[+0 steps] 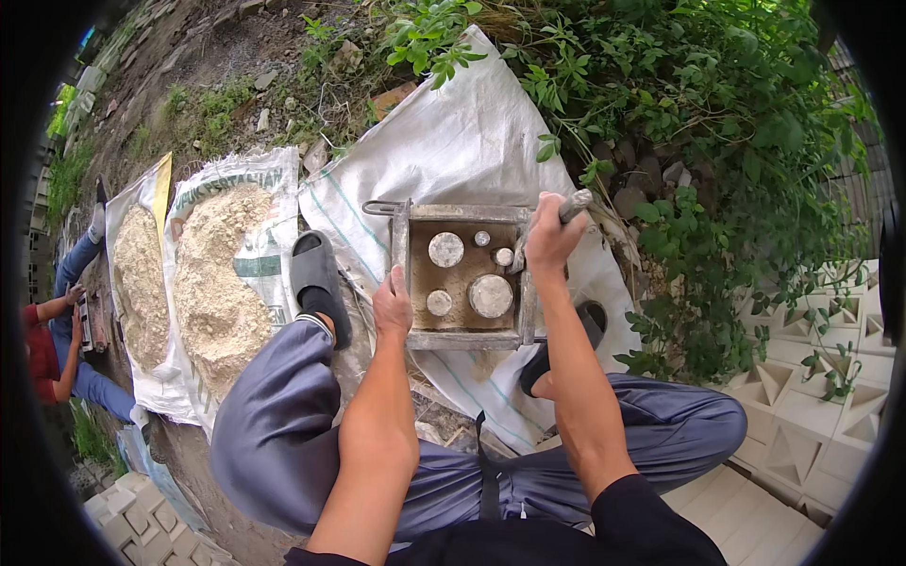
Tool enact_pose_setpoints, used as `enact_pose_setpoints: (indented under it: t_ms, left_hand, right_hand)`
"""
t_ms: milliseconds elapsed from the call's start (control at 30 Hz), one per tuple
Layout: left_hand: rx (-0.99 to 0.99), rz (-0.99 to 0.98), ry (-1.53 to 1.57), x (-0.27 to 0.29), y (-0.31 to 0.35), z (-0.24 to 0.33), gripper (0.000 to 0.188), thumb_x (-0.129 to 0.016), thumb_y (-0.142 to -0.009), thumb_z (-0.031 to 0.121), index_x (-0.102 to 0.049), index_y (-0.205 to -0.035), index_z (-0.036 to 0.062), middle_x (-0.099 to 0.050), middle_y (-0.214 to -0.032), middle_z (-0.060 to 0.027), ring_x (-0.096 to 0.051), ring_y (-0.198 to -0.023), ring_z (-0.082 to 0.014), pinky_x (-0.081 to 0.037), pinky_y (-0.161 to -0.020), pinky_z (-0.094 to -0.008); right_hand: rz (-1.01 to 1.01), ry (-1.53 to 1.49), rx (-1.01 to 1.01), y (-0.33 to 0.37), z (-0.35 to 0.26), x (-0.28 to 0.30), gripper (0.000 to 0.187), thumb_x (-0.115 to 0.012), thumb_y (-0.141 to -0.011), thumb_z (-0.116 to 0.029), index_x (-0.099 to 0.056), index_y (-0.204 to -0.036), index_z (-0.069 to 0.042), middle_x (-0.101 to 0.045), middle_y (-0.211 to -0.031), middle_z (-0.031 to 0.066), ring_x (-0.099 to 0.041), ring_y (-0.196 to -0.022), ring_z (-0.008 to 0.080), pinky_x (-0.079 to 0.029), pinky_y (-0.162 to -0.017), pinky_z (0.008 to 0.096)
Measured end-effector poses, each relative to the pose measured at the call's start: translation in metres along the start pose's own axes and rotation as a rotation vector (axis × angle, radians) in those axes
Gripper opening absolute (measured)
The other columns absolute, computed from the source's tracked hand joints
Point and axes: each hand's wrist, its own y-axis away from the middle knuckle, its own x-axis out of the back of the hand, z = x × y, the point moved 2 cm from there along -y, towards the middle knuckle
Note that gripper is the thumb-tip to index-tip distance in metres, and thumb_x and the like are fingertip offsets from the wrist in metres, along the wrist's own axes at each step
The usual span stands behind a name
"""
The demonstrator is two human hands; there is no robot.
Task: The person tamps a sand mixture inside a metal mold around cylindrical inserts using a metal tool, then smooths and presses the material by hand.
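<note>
Frame centre: my left hand (392, 307) presses the square grey metal mould (462, 274); my right hand (547, 236) clenches a mortar-crusted trowel handle (573, 206). Careless scraping could gouge the damp fill.

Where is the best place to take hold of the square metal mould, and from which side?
Probably by the bent bar handle that sticks out at the far left corner of the metal mould, approached from the left. It juts clear of the frame, whereas the walls are wet with mix. The left hand rests on the near left corner.
</note>
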Motion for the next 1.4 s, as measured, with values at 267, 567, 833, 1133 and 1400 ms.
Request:
enact_pose_setpoints:
  t_ms: [267, 567, 833, 1133, 1400]
  left_hand:
    - [0.023, -0.048, -0.04, 0.001, -0.003, 0.001, 0.062, -0.034, -0.1, 0.05, -0.064, -0.111, -0.0038, -0.063, -0.099, -0.0326, -0.06, -0.097, -0.0474, -0.045, -0.084, -0.0464]
    - [-0.067, 0.026, -0.04, 0.0, 0.001, -0.002, 0.058, -0.035, -0.1, 0.045, -0.061, -0.114, -0.0047, -0.064, -0.102, -0.0304, -0.059, -0.1, -0.046, -0.044, -0.09, -0.0456]
    - [-0.417, 0.256, -0.503, -0.025, 0.038, 0.049, 0.073, -0.054, -0.091, 0.046, -0.034, -0.143, -0.0007, -0.024, -0.153, -0.0212, -0.024, -0.141, -0.0381, -0.019, -0.114, -0.0515]
    - [-0.516, 0.0, -0.75, -0.026, 0.06, 0.046, 0.088, -0.05, -0.084, 0.066, -0.041, -0.142, 0.0002, -0.02, -0.157, -0.0157, -0.001, -0.146, -0.0412, 0.002, -0.116, -0.0578]
    - [-0.437, -0.018, -0.702, -0.026, 0.055, 0.038, 0.09, -0.053, -0.082, 0.067, -0.038, -0.144, 0.0031, -0.026, -0.156, -0.0101, 0.0, -0.147, -0.0376, 0.003, -0.116, -0.0567]
  right_hand:
    - [0.091, 0.043, 0.059, 0.007, -0.001, 0.008, 0.035, -0.058, -0.083, -0.016, -0.045, -0.059, 0.005, -0.042, -0.047, 0.0127, -0.042, -0.044, 0.015, -0.034, -0.047, 0.0387]
    - [0.049, -0.03, -0.071, 0.002, 0.004, 0.028, 0.038, -0.057, -0.089, -0.017, -0.045, -0.06, 0.004, -0.038, -0.047, 0.0102, -0.039, -0.047, 0.0128, -0.033, -0.047, 0.0374]
    - [0.185, 0.017, 0.101, 0.073, -0.06, 0.037, 0.038, -0.052, -0.098, -0.018, -0.05, -0.067, 0.003, -0.047, -0.056, 0.0013, -0.042, -0.053, 0.0085, -0.033, -0.047, 0.0328]
    - [0.179, 0.059, 0.03, 0.048, -0.053, 0.033, 0.044, -0.055, -0.099, -0.03, -0.051, -0.066, -0.001, -0.043, -0.055, -0.0014, -0.037, -0.052, 0.0086, -0.031, -0.047, 0.0305]
    - [-0.551, 0.18, -0.123, 0.0, -0.017, 0.005, 0.05, -0.066, -0.092, -0.031, -0.049, -0.056, -0.002, -0.043, -0.048, -0.0024, -0.038, -0.044, 0.0072, -0.03, -0.042, 0.0307]
